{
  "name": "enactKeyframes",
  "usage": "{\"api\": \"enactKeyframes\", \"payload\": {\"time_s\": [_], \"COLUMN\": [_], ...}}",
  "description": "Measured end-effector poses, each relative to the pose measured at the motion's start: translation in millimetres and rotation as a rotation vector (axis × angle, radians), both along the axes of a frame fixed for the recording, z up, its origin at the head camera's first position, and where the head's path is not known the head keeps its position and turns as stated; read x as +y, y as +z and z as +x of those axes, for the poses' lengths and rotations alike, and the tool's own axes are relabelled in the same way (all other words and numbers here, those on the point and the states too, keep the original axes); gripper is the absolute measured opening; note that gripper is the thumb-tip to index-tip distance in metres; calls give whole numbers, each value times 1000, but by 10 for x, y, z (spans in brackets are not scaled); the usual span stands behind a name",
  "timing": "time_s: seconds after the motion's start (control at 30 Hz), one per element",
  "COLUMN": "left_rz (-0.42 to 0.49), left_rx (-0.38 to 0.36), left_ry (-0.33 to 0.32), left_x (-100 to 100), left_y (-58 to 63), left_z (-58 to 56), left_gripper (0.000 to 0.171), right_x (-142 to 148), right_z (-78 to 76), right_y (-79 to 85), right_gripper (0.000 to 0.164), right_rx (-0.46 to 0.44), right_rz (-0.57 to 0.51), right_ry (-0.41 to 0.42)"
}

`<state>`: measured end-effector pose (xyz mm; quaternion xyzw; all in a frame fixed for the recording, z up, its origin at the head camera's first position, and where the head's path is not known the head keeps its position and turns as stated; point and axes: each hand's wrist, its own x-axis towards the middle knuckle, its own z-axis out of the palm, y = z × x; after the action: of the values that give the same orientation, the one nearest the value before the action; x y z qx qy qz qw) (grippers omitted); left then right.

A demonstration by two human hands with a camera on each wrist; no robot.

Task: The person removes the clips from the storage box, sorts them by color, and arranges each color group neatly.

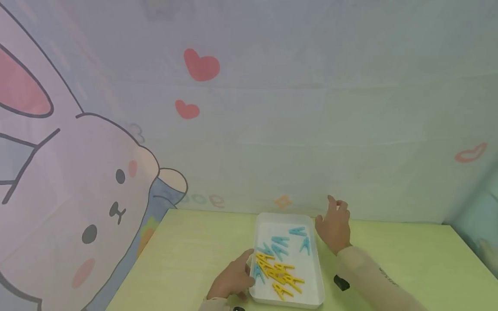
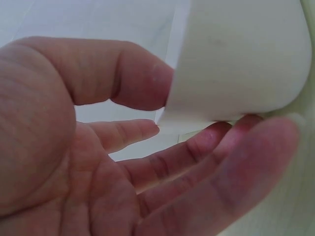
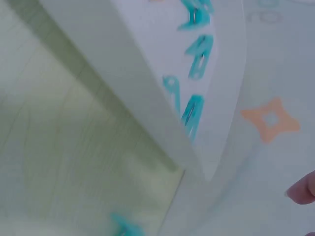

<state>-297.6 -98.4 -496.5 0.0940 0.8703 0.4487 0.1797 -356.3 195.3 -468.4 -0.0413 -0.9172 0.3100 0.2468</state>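
Observation:
A white tray (image 1: 311, 280) stands on the table, holding blue clothespins (image 1: 297, 231) toward the far end and yellow clothespins (image 1: 282, 290) toward the near end. My left hand (image 1: 233, 276) grips the tray's left side: in the left wrist view, the thumb (image 2: 142, 78) bends at the rim and the other fingers touch the outer wall. Beyond the tray's right side, my right hand (image 1: 335, 226) is raised with fingers apart and loosely bent. One fingertip (image 3: 302, 189) shows in the right wrist view. A blurred blue clothespin (image 3: 125, 227) appears outside the tray there.
The pale green table (image 1: 404, 255) extends to both sides of the tray. Close behind its back edge hangs a cloth (image 1: 272, 142) printed with hearts and a rabbit. A small black device (image 1: 341, 283) sits at the right wrist.

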Motion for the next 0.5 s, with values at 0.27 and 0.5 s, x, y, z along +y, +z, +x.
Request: {"api": "enactKeyframes", "payload": {"time_s": [0.27,0.5], "left_rz": [-21,9], "left_rx": [-6,-8], "left_ry": [7,-9], "left_x": [-11,-13], "left_y": [10,3], "left_z": [3,11], "left_gripper": [74,75], "right_x": [-560,-771], "right_z": [70,94], "right_y": [-24,-95], "right_gripper": [49,44], "right_rx": [-59,-311], "right_rz": [142,260], "right_ry": [306,555]}}
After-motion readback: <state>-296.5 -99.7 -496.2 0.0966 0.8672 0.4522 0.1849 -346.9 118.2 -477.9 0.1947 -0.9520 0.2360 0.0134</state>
